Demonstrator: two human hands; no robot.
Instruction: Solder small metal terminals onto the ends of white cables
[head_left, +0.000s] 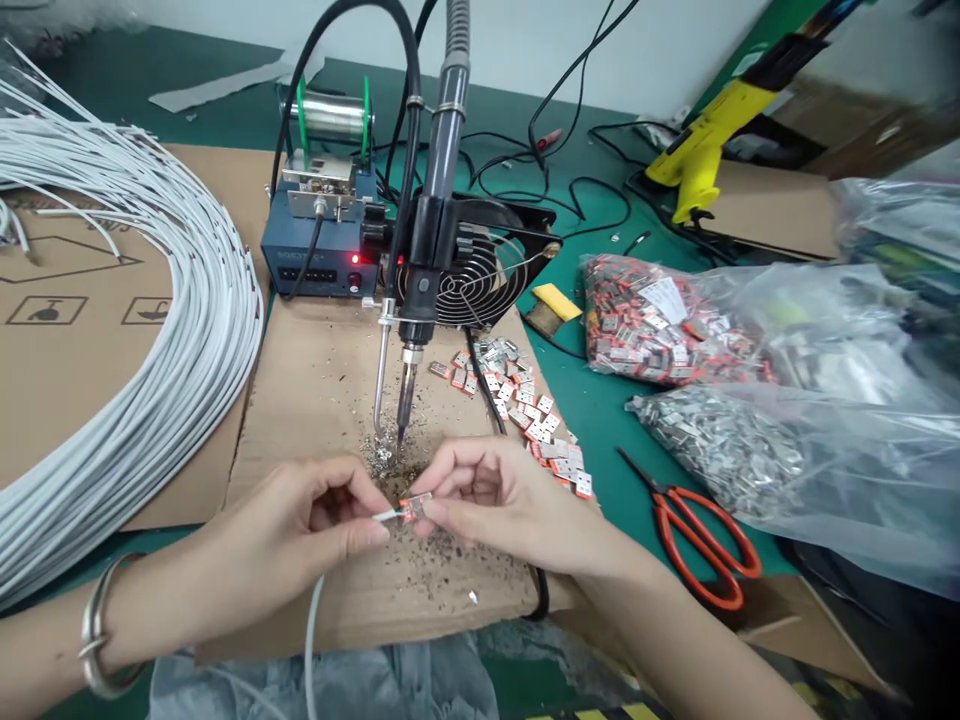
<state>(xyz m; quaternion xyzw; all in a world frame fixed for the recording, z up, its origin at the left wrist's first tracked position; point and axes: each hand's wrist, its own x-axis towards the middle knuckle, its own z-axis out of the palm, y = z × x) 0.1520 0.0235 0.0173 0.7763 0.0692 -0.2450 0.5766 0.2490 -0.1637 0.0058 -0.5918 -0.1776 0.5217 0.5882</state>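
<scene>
Between finger and thumb, my left hand [330,515] pinches a white cable [313,640] near its end; the rest hangs down towards my lap. My right hand [499,500] grips a small USB connector [415,506], metal with orange plastic. The cable's tip meets the connector's back end; whether they are joined I cannot tell. Just above and behind my fingers, a soldering iron [405,400] points downward in its stand, beside a thin metal solder feed tube [381,390]. Bits of solder [385,455] lie beneath the tip.
Loose USB connectors [540,420] lie right of the iron. A blue solder feeder [315,245] with a solder spool [330,117] and a fan [469,270] stand behind. Coiled white cables [202,260] fill the left. Bagged connectors [660,330], bagged metal shells [727,440] and orange-handled scissors [705,540] lie right.
</scene>
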